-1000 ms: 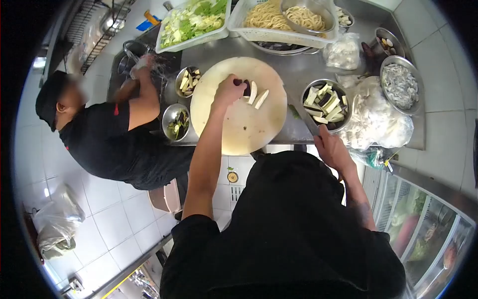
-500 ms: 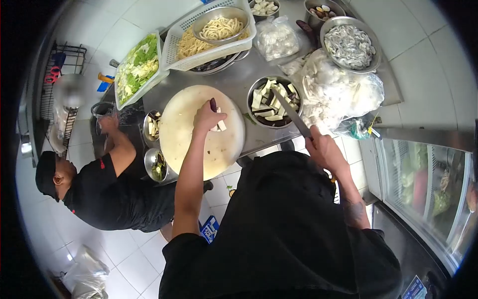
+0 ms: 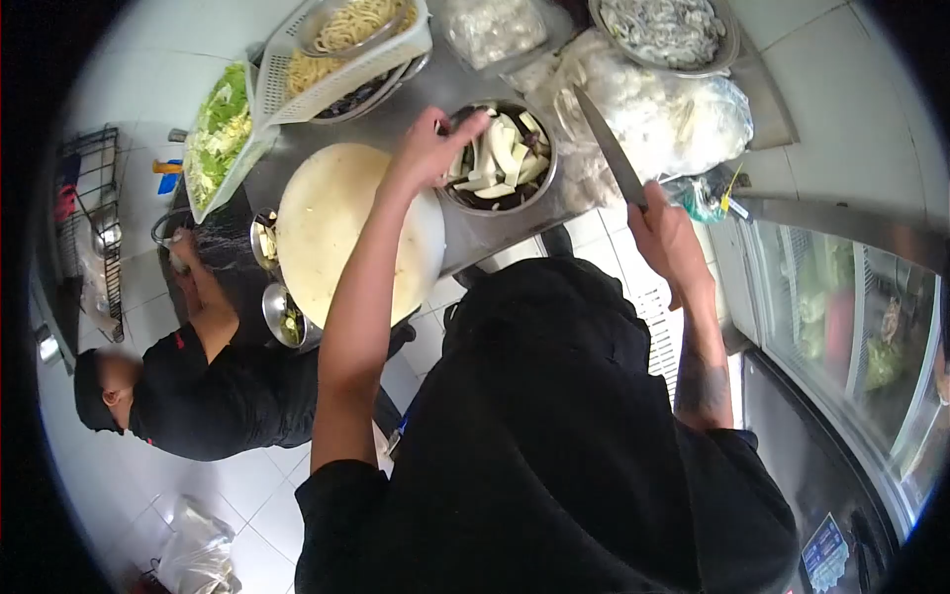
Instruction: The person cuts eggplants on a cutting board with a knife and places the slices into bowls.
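My left hand (image 3: 432, 147) is over the left rim of a steel bowl (image 3: 551, 173) of cut eggplant (image 3: 507, 153). Its thumb and fingers are apart, and pale pieces lie just below them; whether it still touches any is hidden. My right hand (image 3: 660, 230) is closed on the handle of a knife (image 3: 611, 144), whose blade points up and away beside a clear bag of pale food (image 3: 663, 109). The round cutting board (image 3: 332, 233) lies left of the bowl, partly behind my left forearm.
At far left a co-worker (image 3: 237, 386) has both hands near a sink. Along the back stand a basket of greens (image 3: 220, 139), a white noodle basket (image 3: 346, 79) and a bowl of pale strips (image 3: 663, 30). Two small bowls sit by the board. A glass-door fridge (image 3: 851, 327) is at right.
My left hand has moved from the board to the eggplant bowl with pieces from the board. The knife has moved from over that bowl to its right. The camera view has shifted.
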Demonstrator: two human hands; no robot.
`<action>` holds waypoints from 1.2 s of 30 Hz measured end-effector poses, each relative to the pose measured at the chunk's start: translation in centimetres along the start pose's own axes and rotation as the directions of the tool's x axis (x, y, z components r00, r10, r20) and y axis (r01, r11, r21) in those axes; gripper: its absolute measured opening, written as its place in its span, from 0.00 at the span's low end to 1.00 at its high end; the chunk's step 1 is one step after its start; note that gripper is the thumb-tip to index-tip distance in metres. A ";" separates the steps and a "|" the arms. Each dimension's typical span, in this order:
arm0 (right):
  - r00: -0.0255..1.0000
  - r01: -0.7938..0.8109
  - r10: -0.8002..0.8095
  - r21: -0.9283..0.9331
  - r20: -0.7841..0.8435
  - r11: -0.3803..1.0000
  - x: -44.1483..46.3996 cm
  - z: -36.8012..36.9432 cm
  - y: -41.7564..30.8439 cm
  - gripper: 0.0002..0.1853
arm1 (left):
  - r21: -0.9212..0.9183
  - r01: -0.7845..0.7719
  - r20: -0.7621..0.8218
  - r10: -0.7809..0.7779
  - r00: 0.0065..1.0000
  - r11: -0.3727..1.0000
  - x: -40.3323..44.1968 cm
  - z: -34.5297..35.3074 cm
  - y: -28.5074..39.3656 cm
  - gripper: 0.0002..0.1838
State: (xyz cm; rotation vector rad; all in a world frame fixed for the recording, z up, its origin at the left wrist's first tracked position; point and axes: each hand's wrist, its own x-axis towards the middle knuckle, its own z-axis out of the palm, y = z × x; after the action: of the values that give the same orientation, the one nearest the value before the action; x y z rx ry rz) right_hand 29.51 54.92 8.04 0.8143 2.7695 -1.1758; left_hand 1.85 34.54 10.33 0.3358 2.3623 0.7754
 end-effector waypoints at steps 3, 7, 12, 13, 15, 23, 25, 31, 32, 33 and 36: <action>1.000 0.003 -0.002 0.043 -0.009 0.999 0.1 0.5 0.5 0.11 | -0.064 0.059 0.069 -0.054 0.996 0.996 -0.2 0.5 0.7 0.31; 1.000 -0.013 0.012 0.059 0.017 0.998 -0.6 1.4 0.9 0.10 | -0.205 -0.009 0.158 0.042 0.987 0.979 -0.1 -0.6 -0.6 0.24; 0.998 -0.055 0.052 0.071 0.045 0.996 -1.1 1.9 1.0 0.11 | -0.380 0.021 0.222 0.069 0.973 0.925 -1.0 -1.1 -0.1 0.27; 0.997 -0.052 0.049 0.054 0.053 0.997 -1.0 2.0 1.1 0.12 | -0.378 0.019 0.222 0.071 0.972 0.926 -0.9 -1.1 -0.1 0.27; 0.997 -0.048 0.046 0.036 0.061 0.998 -0.9 1.8 1.0 0.12 | -0.363 0.016 0.189 0.057 0.980 0.932 -0.6 -1.1 -0.3 0.24; 0.999 -0.036 0.035 0.051 0.024 0.998 -0.4 0.9 1.0 0.11 | -0.436 0.104 0.155 -0.039 0.987 0.894 -2.0 -2.0 0.2 0.25; 0.999 -0.032 0.032 0.028 0.016 0.999 -0.4 1.3 1.4 0.11 | -0.459 0.109 0.162 -0.037 0.986 0.882 -2.4 -2.4 0.3 0.25; 0.995 -0.060 0.056 0.052 0.078 0.997 -0.8 1.4 1.0 0.11 | -0.539 -0.003 0.261 0.170 0.950 0.843 -2.4 -3.2 -0.9 0.35; 0.997 -0.048 0.045 0.039 0.068 0.998 -0.9 1.5 0.8 0.11 | -0.582 -0.022 0.268 0.218 0.938 0.813 -2.4 -3.3 -1.0 0.35; 0.998 -0.036 0.035 0.026 0.059 0.999 -0.9 1.5 0.7 0.11 | -0.624 -0.039 0.274 0.266 0.924 0.780 -2.3 -3.3 -1.0 0.35; 0.996 -0.043 0.043 0.002 0.083 0.999 -0.8 1.5 0.7 0.12 | -0.324 -0.313 -0.082 0.303 0.949 0.893 -1.3 -1.7 0.3 0.34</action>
State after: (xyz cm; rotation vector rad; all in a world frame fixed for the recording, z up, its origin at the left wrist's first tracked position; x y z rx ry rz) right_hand 30.30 53.91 6.72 0.8022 2.6713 -1.1792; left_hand 1.78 33.50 12.19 0.5636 2.1759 1.3186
